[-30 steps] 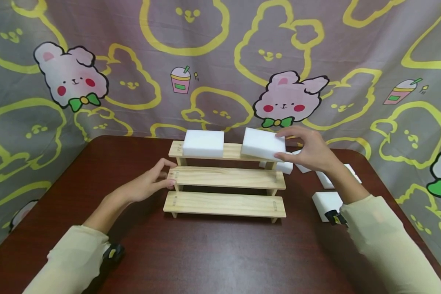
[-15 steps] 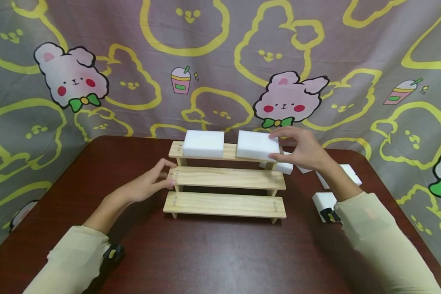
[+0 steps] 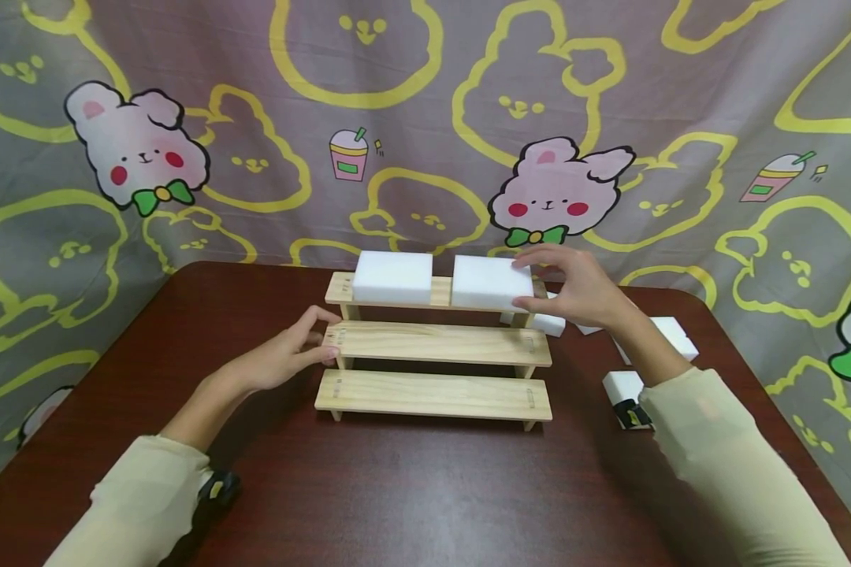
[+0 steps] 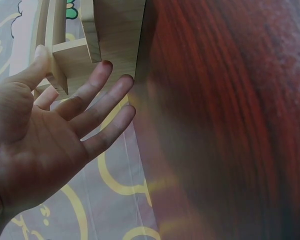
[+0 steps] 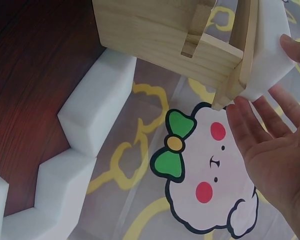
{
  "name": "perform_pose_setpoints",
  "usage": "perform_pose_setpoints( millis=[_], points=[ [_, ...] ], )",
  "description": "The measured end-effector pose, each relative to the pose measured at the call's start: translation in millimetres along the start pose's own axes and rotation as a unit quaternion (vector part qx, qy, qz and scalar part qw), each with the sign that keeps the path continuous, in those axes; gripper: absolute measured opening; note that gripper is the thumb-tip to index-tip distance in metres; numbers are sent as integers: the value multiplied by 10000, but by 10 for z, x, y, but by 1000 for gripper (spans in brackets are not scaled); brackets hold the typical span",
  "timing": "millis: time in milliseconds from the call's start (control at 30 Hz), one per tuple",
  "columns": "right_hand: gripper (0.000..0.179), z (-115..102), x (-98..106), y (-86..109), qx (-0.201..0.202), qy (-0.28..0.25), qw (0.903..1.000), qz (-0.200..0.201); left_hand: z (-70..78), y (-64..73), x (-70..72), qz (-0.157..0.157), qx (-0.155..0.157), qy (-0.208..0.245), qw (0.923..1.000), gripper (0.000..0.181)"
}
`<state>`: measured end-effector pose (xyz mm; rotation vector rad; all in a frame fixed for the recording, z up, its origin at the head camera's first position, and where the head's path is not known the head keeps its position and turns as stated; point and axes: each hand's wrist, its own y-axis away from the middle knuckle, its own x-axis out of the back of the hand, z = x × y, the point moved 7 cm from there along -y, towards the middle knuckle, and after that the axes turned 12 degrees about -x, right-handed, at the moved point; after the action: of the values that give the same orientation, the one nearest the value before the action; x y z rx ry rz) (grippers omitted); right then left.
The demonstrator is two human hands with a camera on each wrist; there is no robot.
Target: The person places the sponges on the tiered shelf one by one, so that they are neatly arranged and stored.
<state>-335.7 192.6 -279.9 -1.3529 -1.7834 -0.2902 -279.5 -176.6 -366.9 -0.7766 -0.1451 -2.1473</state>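
A three-tier wooden display rack [image 3: 432, 392] stands on the table. Two white foam blocks lie on its top tier: a left block [image 3: 393, 276] and a right block [image 3: 492, 282], with a small gap between them. My right hand [image 3: 574, 290] holds the right block by its right end, thumb at the front and fingers behind; in the right wrist view this foam block [image 5: 271, 52] rests on the top board. My left hand [image 3: 280, 358] pinches the left end of the middle tier between thumb and index finger. Its other fingers [image 4: 121, 119] stretch out beside the rack.
More white foam blocks lie on the dark red table [image 3: 411, 496] to the right, among them a near block [image 3: 620, 386] partly behind the right wrist strap, a farther block [image 3: 670, 337] and a block behind the rack [image 3: 549, 324]. A patterned curtain [image 3: 425, 126] hangs behind.
My right hand has moved the right foam block leftward and down, and the block has gone from tilted to flat on the top tier. The left hand stays at the middle tier.
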Motion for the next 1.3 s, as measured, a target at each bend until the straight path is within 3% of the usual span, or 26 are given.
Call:
perform_pose_setpoints(
  millis=[1300],
  points=[
    [48,11,-52,-51,-106,97,9997,-190,-35,-3,9,-8,4,-10,10000,44]
  ],
)
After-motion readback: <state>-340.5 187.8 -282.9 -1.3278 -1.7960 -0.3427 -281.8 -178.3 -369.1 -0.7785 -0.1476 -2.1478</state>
